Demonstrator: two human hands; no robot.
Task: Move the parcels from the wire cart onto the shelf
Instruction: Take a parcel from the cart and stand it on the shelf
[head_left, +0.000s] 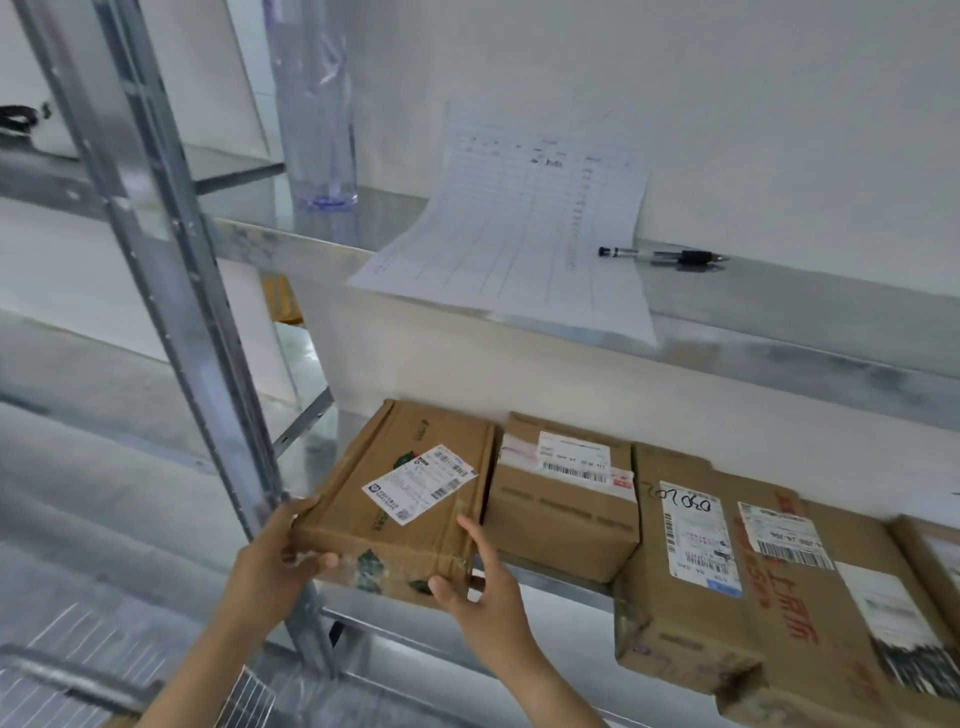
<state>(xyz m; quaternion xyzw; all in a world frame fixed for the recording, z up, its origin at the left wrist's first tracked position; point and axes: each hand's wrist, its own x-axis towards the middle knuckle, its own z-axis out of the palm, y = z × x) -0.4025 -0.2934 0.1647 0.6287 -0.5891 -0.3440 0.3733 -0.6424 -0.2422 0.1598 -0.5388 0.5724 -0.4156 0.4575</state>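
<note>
A flat brown cardboard parcel (400, 499) with a white shipping label lies at the left end of the metal shelf (561, 574), its near end sticking out past the shelf's front edge. My left hand (280, 556) grips its near left corner, thumb on the front face. My right hand (478, 577) holds its near right corner, fingers along the side and thumb under the front. Three more parcels sit to the right: a small box (566, 504), a large box (727, 566) and another at the right edge (935, 561). The wire cart (78, 660) shows at bottom left.
A grey metal upright (171, 270) rises just left of the held parcel. On the shelf above lie a printed sheet (524, 234) hanging over the edge, a black pen (660, 255) and a clear plastic tube (319, 104). A white wall stands behind.
</note>
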